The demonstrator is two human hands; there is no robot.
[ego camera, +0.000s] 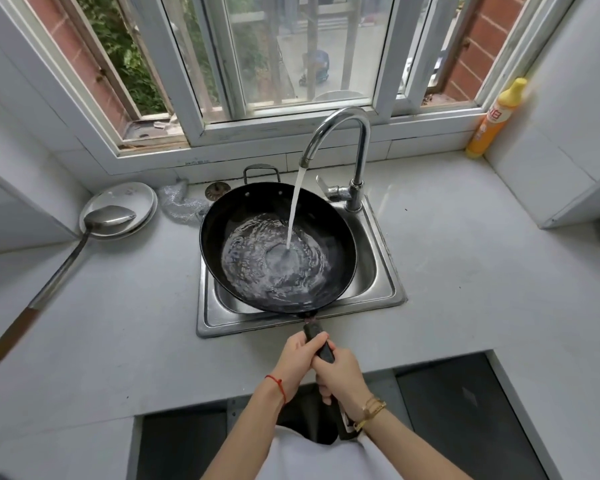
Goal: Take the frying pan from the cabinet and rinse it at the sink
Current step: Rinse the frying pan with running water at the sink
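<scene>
A: Where does the light come from?

B: Daylight through the window (291,53) at the top. It is soft and even, and the pale countertop (482,271) looks bright with hardly any shadow on it.

A: Any glare?

B: Small highlights on the chrome faucet (357,133), on the steel sink (385,271) rim, and on the rippling water in the frying pan (340,233).

A: Is it sharp?

B: Fairly sharp at the centre, softer toward the borders. The wide lens bows the window frames and the counter edges outward. The floor at the bottom is dark, and the view through the glass is hazy.
</scene>
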